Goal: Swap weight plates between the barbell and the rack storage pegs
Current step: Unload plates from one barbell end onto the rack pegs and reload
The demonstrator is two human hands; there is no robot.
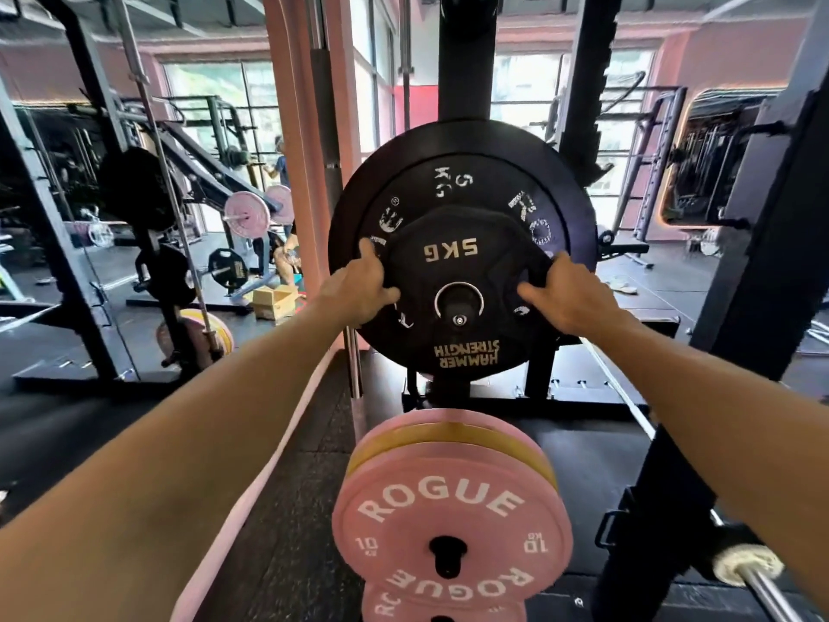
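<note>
Both the left hand [364,287] and right hand [566,294] curl round opposite edges of the small 5kg plate [451,280], seated on the rack peg [459,307] against a larger black plate [462,172], apparently to keep it level on the peg.

Two bare forearms, no sleeves, left hand [359,291], right hand [567,298], unadorned

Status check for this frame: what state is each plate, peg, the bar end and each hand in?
5 kg Hammer Strength plate: on upper peg, outermost, gripped both sides.
Large black Rogue plate: on same peg, behind it.
Upper peg: loaded, tip showing.
Pink 10 kg plate: on lower peg, untouched.
Barbell sleeve: bare.
Left hand: grips plate edge.
Right hand: grips opposite edge.
</note>
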